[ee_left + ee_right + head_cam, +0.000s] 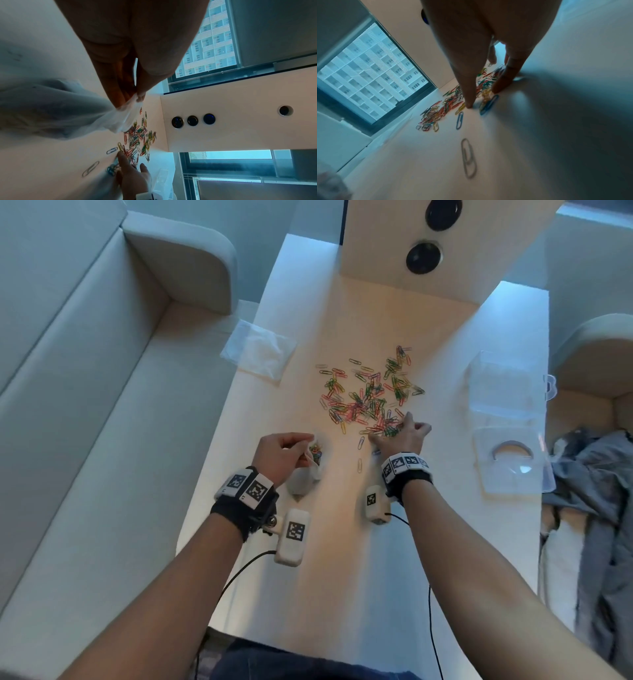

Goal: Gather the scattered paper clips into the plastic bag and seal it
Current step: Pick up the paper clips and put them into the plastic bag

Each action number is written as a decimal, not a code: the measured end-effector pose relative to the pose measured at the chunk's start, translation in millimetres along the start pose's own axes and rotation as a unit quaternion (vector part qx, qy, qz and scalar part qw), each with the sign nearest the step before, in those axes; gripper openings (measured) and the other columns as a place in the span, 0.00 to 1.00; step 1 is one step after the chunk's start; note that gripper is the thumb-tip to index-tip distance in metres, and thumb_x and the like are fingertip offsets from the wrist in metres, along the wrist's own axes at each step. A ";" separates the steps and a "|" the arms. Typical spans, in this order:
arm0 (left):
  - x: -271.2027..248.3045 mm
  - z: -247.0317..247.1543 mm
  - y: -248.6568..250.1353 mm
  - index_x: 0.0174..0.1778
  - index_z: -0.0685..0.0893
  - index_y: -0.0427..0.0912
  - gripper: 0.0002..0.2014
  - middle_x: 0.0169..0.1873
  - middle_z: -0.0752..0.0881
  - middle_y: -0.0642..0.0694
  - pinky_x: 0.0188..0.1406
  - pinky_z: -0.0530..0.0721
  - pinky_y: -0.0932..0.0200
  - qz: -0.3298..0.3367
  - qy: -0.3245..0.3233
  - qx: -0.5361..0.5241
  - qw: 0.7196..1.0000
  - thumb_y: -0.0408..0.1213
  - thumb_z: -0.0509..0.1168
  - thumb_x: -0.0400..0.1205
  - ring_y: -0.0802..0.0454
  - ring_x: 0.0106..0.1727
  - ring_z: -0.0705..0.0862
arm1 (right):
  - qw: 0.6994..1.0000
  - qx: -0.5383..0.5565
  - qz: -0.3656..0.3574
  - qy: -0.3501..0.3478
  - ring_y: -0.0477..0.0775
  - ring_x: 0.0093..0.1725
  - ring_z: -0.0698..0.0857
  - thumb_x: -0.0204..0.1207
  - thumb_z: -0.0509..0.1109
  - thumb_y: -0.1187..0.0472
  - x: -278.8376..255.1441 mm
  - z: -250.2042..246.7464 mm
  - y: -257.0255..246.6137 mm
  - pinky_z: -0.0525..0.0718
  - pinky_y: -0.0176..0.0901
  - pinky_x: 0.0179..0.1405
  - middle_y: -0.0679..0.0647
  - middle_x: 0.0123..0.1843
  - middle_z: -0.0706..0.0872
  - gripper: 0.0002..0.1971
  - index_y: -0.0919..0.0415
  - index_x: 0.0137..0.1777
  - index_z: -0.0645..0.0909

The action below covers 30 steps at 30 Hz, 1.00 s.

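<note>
Several coloured paper clips (pixel 366 398) lie scattered in a loose pile mid-table, also in the left wrist view (pixel 139 138) and right wrist view (pixel 436 112). My left hand (pixel 305 445) pinches the rim of a clear plastic bag (pixel 303 477) near the table's left edge; a few clips show inside it. The pinch on the bag (pixel 68 111) is plain in the left wrist view. My right hand (pixel 390 429) reaches down on the pile's near edge. Its thumb and fingertips (pixel 469 105) touch the table either side of a clump of clips. Two loose clips (pixel 360 455) lie nearer me.
A second crumpled clear bag (pixel 257 350) lies at the table's left edge. A clear plastic box (pixel 503 392) and its lid (pixel 510 470) sit at the right. Grey cloth (pixel 589 508) lies beyond the right edge. A raised panel with round sockets (pixel 423 258) stands behind.
</note>
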<state>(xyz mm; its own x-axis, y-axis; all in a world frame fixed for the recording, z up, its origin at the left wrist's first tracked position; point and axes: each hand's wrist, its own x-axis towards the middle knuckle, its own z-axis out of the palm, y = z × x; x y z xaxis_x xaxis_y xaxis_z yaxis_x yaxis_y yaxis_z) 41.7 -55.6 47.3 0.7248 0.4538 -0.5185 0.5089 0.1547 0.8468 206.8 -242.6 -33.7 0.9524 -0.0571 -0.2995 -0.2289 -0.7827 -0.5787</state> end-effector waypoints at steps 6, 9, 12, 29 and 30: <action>6.3 -9.2 2.1 0.54 0.90 0.40 0.09 0.42 0.90 0.41 0.54 0.89 0.51 -0.018 -0.003 -0.024 1.000 0.30 0.66 0.83 0.49 0.42 0.90 | 0.990 -0.058 -0.124 0.006 0.62 0.55 0.84 0.74 0.75 0.62 4.0 10.2 -4.4 0.82 0.45 0.62 0.61 0.62 0.78 0.18 0.63 0.64 0.85; 9.9 -7.0 1.7 0.55 0.89 0.39 0.09 0.45 0.91 0.40 0.53 0.89 0.51 -0.016 -0.006 -0.017 1.000 0.31 0.67 0.82 0.48 0.43 0.90 | 0.982 -0.096 -0.165 -0.002 0.62 0.51 0.85 0.76 0.72 0.66 2.1 3.1 -5.3 0.82 0.43 0.54 0.62 0.54 0.85 0.10 0.67 0.54 0.90; 13.5 -2.0 4.3 0.56 0.89 0.39 0.09 0.48 0.91 0.37 0.53 0.89 0.51 -0.009 -0.011 -0.018 1.000 0.31 0.68 0.82 0.48 0.43 0.91 | 0.984 -0.104 -0.146 -0.015 0.60 0.48 0.87 0.75 0.74 0.66 6.2 -8.5 -5.9 0.85 0.44 0.53 0.60 0.50 0.89 0.06 0.65 0.48 0.91; 37.1 50.0 28.5 0.55 0.89 0.36 0.09 0.44 0.92 0.36 0.53 0.90 0.45 0.016 -0.025 0.011 1.000 0.30 0.68 0.82 0.40 0.43 0.92 | 0.841 0.375 0.028 -0.388 0.54 0.47 0.90 0.79 0.67 0.74 -37.7 -34.9 -60.9 0.89 0.38 0.49 0.61 0.46 0.88 0.05 0.71 0.51 0.83; 38.6 49.7 29.9 0.56 0.89 0.36 0.09 0.45 0.92 0.36 0.52 0.90 0.46 0.019 -0.025 0.014 0.999 0.30 0.67 0.82 0.40 0.44 0.92 | 0.873 0.322 0.002 -0.367 0.57 0.49 0.90 0.78 0.69 0.74 -34.4 -32.1 -63.0 0.90 0.42 0.52 0.62 0.47 0.89 0.05 0.70 0.50 0.85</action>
<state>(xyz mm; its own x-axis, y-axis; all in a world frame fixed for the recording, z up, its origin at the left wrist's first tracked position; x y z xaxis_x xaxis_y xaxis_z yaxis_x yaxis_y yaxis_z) 108.0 -77.0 46.7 0.7653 0.4150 -0.4920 0.4929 0.1136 0.8626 194.9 -211.2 37.4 0.6205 0.5376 -0.5710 -0.5232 -0.2586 -0.8120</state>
